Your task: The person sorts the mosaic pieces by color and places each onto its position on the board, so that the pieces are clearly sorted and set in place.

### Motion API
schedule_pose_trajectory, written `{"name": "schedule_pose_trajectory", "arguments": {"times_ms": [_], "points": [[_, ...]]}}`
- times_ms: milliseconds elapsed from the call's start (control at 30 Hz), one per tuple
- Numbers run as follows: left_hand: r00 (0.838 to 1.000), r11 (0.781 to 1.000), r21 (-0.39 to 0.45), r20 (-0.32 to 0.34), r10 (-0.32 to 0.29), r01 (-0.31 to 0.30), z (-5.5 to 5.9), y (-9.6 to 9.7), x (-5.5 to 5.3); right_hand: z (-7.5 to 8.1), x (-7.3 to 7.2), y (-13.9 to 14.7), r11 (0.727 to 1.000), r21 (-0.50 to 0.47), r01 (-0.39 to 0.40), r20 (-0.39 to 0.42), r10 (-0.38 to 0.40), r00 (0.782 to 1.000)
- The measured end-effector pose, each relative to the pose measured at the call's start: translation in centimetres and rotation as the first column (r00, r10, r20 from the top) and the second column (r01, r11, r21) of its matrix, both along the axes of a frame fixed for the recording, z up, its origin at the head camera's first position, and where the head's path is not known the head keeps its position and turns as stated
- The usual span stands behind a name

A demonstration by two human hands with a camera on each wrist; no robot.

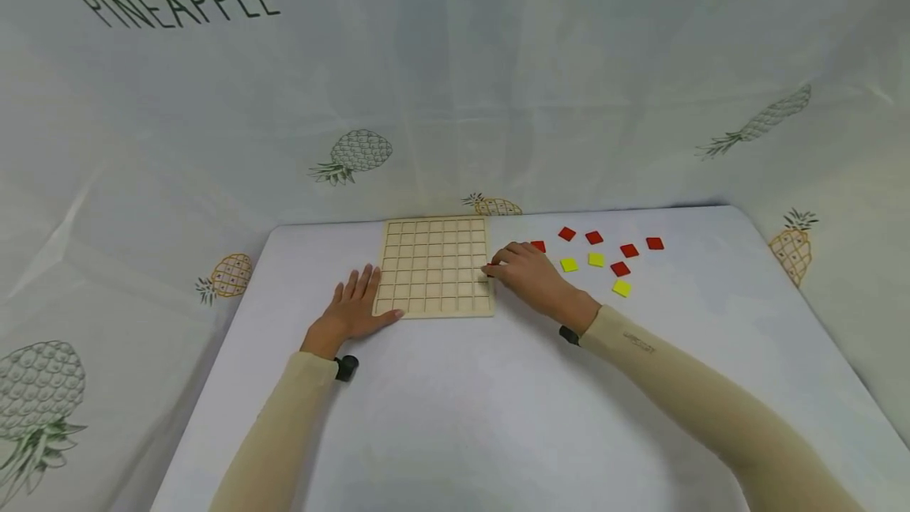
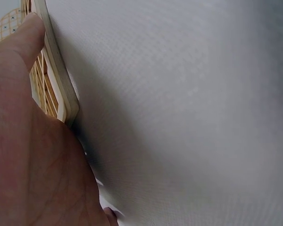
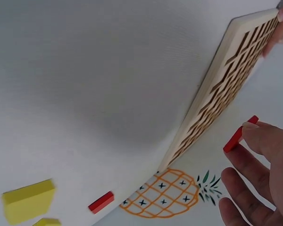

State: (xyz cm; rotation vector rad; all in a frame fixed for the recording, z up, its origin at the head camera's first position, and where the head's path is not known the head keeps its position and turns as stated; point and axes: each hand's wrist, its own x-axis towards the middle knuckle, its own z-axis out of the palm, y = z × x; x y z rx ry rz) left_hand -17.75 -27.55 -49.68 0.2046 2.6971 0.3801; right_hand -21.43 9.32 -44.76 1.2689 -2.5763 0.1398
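- Pinching a red tile (image 3: 240, 134) between thumb and finger, the right hand (image 1: 532, 275) has its grip at the right edge of the wooden board (image 1: 434, 263), just right of centre in the head view.
- Whether that tile touches the board I cannot tell; in the head view the fingers hide most of it.
- Spread flat, the left hand (image 1: 351, 313) lies at the board's lower left corner, its fingers straight along the left side and the thumb reaching over the lower edge.
- Raised lines divide the board into rows of shallow square compartments, and pale wood shows inside those in view.
- Six more red tiles (image 1: 620, 269) and three yellow tiles (image 1: 596, 259) lie scattered on the white desk (image 1: 455, 417), right of the board, toward the middle right of the frame.
- From the left wrist, the thumb shows over the board's rim in the upper left, along with the rim's thickness, which the head view hardly gives.
- From the right wrist, the held tile shows far more fully, right of centre, while the board slants through the upper right; yellow blocks and one red piece sit at lower left, their thickness visible, near a printed orange pineapple (image 3: 162, 194).
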Motion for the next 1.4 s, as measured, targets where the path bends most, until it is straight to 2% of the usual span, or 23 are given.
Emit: {"name": "schedule_pose_trajectory", "arguments": {"times_ms": [267, 500, 767, 1100, 1400], "points": [[1.0, 1.0, -0.006, 0.011, -0.001, 0.001, 0.2, 0.2, 0.1, -0.1, -1.0, -2.9, 0.999, -0.042, -0.014, -0.016, 0.013, 1.0], [1.0, 1.0, -0.002, 0.019, 0.015, -0.015, 1.8, 0.9, 0.7, 0.0, -1.7, -5.7, 1.0, -0.008, -0.013, -0.025, 0.012, 1.0], [1.0, 1.0, 0.003, 0.023, 0.009, -0.009, 0.7, 0.6, 0.2, -0.5, -2.3, -8.8, 1.0, 0.027, 0.006, 0.022, -0.007, 1.0], [1.0, 1.0, -0.007, 0.022, 0.007, -0.007, 1.4, 0.9, 0.5, -0.2, -2.8, -12.2, 0.999, 0.012, 0.035, 0.146, -0.037, 0.989], [0.999, 0.999, -0.036, 0.049, 0.005, -0.003, 0.2, 0.3, -0.3, -0.3, -3.3, -15.0, 0.998, -0.035, 0.061, 0.213, -0.053, 0.976]]}}
